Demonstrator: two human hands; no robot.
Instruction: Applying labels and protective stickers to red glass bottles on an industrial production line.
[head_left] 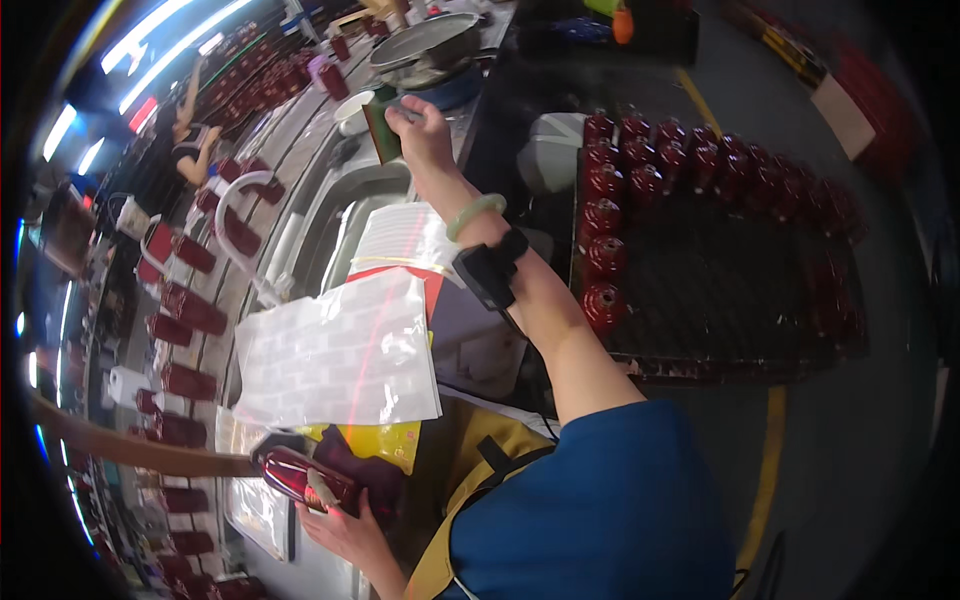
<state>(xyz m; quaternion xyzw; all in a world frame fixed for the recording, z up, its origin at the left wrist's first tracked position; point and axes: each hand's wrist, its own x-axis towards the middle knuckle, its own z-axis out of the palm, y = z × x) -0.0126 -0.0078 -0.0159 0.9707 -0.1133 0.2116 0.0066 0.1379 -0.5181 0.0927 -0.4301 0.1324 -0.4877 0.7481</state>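
My left hand (345, 530), low in the picture, is closed around a glossy dark red vessel (290, 473) that lies tilted on its side. A dark maroon cloth (365, 470) is beside that vessel. My right arm is stretched far forward, with a pale green bangle and a black device on the wrist. The fingers of my right hand (425, 140) are curled together on something small that I cannot make out. Just left of these fingers stands a green and brown upright piece (382, 130); whether they hold it cannot be told.
Plastic-covered white sheets (335, 350) lie beside a metal sink (325, 225) with a white curved tap (225, 210). A brown bar (150, 450) reaches in from the left. Red vessels (603, 255) line a dark tray at right; more stand at left. Another person (190, 150) works far left.
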